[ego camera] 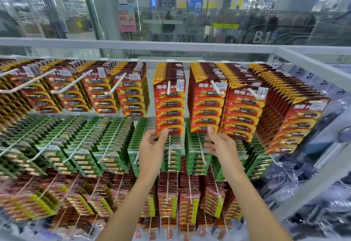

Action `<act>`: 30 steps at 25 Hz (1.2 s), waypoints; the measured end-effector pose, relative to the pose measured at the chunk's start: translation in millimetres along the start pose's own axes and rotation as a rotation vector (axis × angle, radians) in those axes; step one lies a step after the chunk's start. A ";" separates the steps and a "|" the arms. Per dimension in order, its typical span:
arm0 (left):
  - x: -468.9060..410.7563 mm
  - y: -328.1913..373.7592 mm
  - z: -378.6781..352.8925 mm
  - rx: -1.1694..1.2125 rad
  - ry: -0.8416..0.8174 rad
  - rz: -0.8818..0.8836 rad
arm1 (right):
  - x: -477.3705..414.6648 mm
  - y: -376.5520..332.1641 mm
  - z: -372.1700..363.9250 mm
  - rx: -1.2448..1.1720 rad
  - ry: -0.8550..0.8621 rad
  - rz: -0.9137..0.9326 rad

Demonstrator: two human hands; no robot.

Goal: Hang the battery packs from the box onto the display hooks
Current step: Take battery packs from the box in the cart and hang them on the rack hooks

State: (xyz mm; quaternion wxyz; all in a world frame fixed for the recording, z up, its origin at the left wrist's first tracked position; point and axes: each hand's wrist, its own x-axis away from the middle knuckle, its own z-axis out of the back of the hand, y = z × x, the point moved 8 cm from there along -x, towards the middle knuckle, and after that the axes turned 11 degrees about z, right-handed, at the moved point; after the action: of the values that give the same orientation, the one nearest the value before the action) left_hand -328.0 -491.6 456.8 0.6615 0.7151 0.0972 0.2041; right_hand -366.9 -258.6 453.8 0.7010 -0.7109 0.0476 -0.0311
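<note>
Across the display wall, stock as seen from the head camera:

Display rack (296, 60): white metal frame with rows of pegs, backed by glass; a blurred shop floor shows behind it.

Top row: red-and-yellow battery packs (206, 105) hang in deep stacks on white display hooks (216, 88), the stacks close side by side across the whole width.

Middle row: green battery packs (83, 145) on their own hooks, directly below the red row.

Bottom rows: further red, yellow-edged packs (188, 208), blurred towards the lower left.

Clear-bagged goods (307, 193): hang on the right end of the rack; contents too blurred to tell.

Centre stack (170, 100): red packs on the hook in the middle of the top row, with a gap to the neighbouring stacks on either side; a white price sticker (180, 85) sits on the front card.

Left hands entry: left hand (152, 148) is raised to the bottom edge of the centre stack, thumb on the front of the lowest card and fingers curled behind it, pinching that edge.

Right hands entry: right hand (221, 143) is lifted just right of the left one, fingers spread and loose, fingertips at the lower edge of the next stack to the right, gripping nothing.

Box: out of view.
</note>
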 end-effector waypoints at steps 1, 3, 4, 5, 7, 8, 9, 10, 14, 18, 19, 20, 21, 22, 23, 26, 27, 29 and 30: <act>2.7 -10.8 2.7 -0.010 0.006 0.028 | 3.5 8.4 1.6 0.020 -0.020 -0.008; 11.9 -25.9 8.5 -0.066 0.028 0.052 | 14.7 19.0 5.3 0.055 -0.023 -0.008; 18.7 -30.8 10.8 -0.137 0.038 0.040 | 20.9 19.9 7.6 0.115 -0.028 0.030; 25.1 -33.3 12.8 -0.246 0.045 0.007 | 27.6 17.2 9.8 0.220 -0.041 0.096; 40.3 -35.3 14.0 -0.534 0.059 -0.103 | 42.4 11.1 11.9 0.480 -0.081 0.247; 47.2 -35.5 14.8 -0.643 0.069 -0.141 | 50.7 7.0 11.3 0.592 -0.098 0.317; 53.3 -37.0 17.0 -0.707 0.073 -0.161 | 58.1 5.8 11.7 0.668 -0.109 0.361; 59.1 -38.7 19.2 -0.742 0.072 -0.170 | 64.7 5.6 12.8 0.713 -0.120 0.381; 86.7 -45.4 33.9 -0.745 0.046 -0.180 | 92.5 16.1 18.1 0.785 -0.158 0.367; 120.6 -57.8 51.5 -0.750 0.020 -0.181 | 135.9 23.6 32.0 0.805 -0.116 0.324; 129.7 -63.3 55.2 -0.759 0.010 -0.184 | 149.2 26.0 36.3 0.817 -0.110 0.309; 138.5 -68.8 57.9 -0.775 -0.005 -0.193 | 161.9 28.9 40.1 0.827 -0.110 0.291; 149.3 -76.2 60.0 -0.788 -0.028 -0.202 | 176.8 32.8 45.3 0.837 -0.107 0.271; 160.1 -84.3 61.9 -0.790 -0.051 -0.206 | 190.2 39.1 50.9 0.838 -0.106 0.253; 169.8 -95.6 63.7 -0.781 -0.077 -0.197 | 202.8 46.9 56.8 0.837 -0.106 0.234; 200.0 -134.2 62.3 -0.762 -0.140 -0.144 | 243.5 76.2 78.6 0.862 -0.102 0.163; 210.7 -146.7 59.0 -0.753 -0.168 -0.124 | 257.9 83.8 86.3 0.878 -0.103 0.133; 231.9 -165.5 46.8 -0.712 -0.230 -0.098 | 283.8 97.9 104.5 0.879 -0.090 0.076; 242.0 -172.6 38.4 -0.701 -0.254 -0.092 | 295.2 102.7 113.7 0.872 -0.082 0.053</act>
State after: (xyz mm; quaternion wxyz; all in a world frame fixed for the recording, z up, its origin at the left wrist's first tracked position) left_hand -72.0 -409.1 324.6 0.8814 0.4596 -0.0296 0.1047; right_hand -63.5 -179.8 342.8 0.9375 -0.3474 0.0206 -0.0021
